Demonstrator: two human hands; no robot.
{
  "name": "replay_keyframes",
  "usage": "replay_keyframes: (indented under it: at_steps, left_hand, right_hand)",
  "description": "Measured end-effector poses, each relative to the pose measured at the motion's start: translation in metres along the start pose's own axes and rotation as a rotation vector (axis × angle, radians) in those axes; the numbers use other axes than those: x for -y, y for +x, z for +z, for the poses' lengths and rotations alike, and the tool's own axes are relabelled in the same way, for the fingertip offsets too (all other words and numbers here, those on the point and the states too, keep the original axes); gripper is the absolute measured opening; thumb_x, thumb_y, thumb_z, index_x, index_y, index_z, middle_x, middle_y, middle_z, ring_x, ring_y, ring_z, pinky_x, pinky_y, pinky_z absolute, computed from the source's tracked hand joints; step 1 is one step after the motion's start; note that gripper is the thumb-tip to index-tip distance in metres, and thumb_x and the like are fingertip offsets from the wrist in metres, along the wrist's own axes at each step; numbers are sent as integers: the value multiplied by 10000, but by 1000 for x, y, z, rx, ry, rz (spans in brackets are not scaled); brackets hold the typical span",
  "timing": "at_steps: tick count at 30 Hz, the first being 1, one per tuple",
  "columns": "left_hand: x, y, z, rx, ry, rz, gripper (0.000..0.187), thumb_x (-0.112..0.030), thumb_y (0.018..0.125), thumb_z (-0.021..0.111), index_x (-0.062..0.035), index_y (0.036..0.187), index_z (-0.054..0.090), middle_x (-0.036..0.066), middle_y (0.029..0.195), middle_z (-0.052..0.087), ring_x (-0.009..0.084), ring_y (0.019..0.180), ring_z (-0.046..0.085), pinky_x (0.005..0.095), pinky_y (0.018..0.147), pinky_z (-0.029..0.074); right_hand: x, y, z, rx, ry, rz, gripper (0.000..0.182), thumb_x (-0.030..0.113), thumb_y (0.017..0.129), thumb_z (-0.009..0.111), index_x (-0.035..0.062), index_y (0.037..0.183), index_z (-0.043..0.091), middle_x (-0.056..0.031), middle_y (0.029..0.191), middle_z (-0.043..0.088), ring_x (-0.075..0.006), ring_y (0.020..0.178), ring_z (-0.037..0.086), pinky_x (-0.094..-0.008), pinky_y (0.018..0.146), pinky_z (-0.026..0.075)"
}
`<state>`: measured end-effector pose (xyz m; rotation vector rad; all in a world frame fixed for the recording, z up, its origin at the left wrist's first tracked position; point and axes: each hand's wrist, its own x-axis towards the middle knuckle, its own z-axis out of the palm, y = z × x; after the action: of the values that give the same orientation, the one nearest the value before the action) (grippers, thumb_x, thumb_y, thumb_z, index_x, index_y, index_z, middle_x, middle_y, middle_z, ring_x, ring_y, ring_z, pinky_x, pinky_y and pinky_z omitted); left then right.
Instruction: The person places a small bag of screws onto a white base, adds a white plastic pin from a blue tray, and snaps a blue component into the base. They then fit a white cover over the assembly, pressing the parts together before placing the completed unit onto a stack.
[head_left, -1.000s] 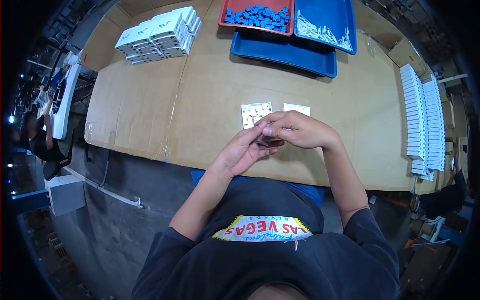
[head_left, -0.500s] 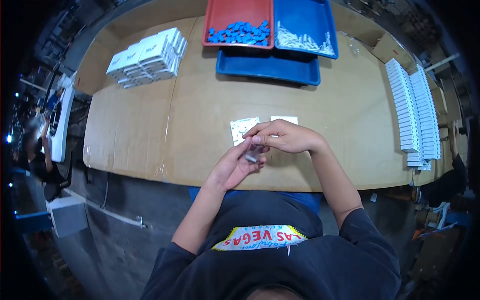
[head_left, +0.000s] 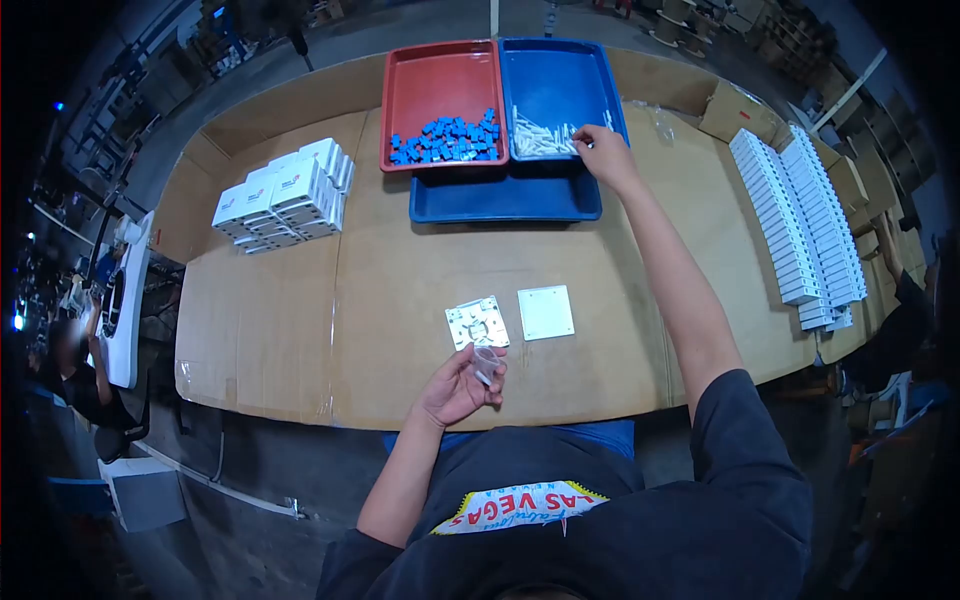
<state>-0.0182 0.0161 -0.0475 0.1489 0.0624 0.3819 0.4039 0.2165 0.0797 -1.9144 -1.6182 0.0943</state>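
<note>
In my left hand (head_left: 458,392), near the table's front edge, I hold a small clear plastic bag (head_left: 486,362) with its mouth open upward. Something small and white shows inside it. My right hand (head_left: 602,155) reaches into the blue tray (head_left: 555,75), fingertips pinched at the pile of slim white plastic pieces (head_left: 540,137); whatever lies between them is too small to tell. Just beyond my left hand lies a white square plate with a moulded inner face (head_left: 478,322). Beside it, on the right, is a plain white square plate (head_left: 546,312).
A red tray (head_left: 440,80) holds blue clip-like parts (head_left: 450,138). Another blue tray (head_left: 505,203) sits beneath both trays. White boxes (head_left: 285,195) are stacked at left; long rows of white units (head_left: 790,220) stand at right. A person (head_left: 85,365) is at far left.
My right hand has left the plastic bag and moved forward to the white pieces in the blue tray. The left hand keeps the bag, now with its mouth open. My view has tilted up.
</note>
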Motion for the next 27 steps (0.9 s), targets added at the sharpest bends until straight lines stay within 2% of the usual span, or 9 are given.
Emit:
replay_keyframes:
  at_steps: [6, 11, 14, 17, 20, 23, 26, 27]
  left_hand:
    - [-2, 3, 13, -91, 65, -8, 604, -432, 1134, 370, 44, 1495, 457, 154, 1266, 662, 242, 985, 685, 458, 893, 565]
    - [-1, 2, 14, -149, 92, -11, 607, -459, 1118, 412, 26, 1477, 479, 153, 1236, 655, 248, 990, 655, 474, 901, 561]
    - [-2, 4, 17, -143, 97, -29, 597, -458, 1118, 413, 23, 1462, 492, 153, 1213, 651, 245, 983, 643, 477, 916, 554]
    - [-2, 6, 15, -147, 106, -45, 596, -455, 1117, 418, 25, 1461, 495, 152, 1215, 648, 249, 992, 645, 482, 933, 547]
    - [-1, 6, 14, -142, 112, -40, 595, -451, 1114, 427, 27, 1461, 497, 153, 1213, 644, 252, 1004, 648, 487, 946, 542]
    - [-1, 6, 16, -140, 120, -39, 595, -445, 1113, 437, 30, 1466, 490, 156, 1223, 640, 256, 1015, 650, 492, 952, 540]
    - [-1, 6, 16, -145, 134, -37, 601, -445, 1111, 442, 34, 1471, 484, 160, 1234, 639, 261, 1023, 652, 493, 961, 536]
    - [-1, 6, 17, -145, 140, -36, 602, -445, 1108, 450, 34, 1472, 483, 161, 1239, 639, 263, 1028, 653, 493, 963, 534]
  right_hand:
    - [-7, 41, 15, -29, -290, 48, 176, 210, 885, 681, 137, 993, 799, -114, 1050, 766, -328, 1005, 727, -488, 850, 568]
    - [-19, 46, 36, -117, -420, 29, 159, 177, 841, 680, 126, 941, 791, -119, 1032, 738, -336, 958, 729, -516, 814, 549]
    - [-15, 46, 37, -118, -421, 72, 138, 167, 836, 685, 109, 922, 776, -131, 1034, 721, -345, 954, 728, -526, 845, 540]
    - [-14, 45, 40, -151, -519, -49, 118, 148, 831, 687, 97, 913, 755, -139, 1027, 702, -346, 942, 726, -543, 855, 527]
    - [-16, 46, 41, -148, -512, -78, 113, 132, 830, 684, 93, 920, 739, -147, 1044, 683, -345, 937, 726, -559, 853, 516]
    - [-23, 50, 43, -173, -550, -164, 91, 150, 852, 678, 92, 903, 726, -121, 1002, 678, -356, 872, 703, -526, 775, 531]
    - [-19, 51, 38, -79, -539, -190, 146, 108, 842, 666, 73, 970, 728, -153, 1104, 671, -366, 919, 725, -549, 862, 522]
    - [-20, 51, 36, -64, -527, -198, 141, 104, 846, 662, 67, 967, 723, -154, 1110, 667, -368, 918, 725, -546, 856, 530]
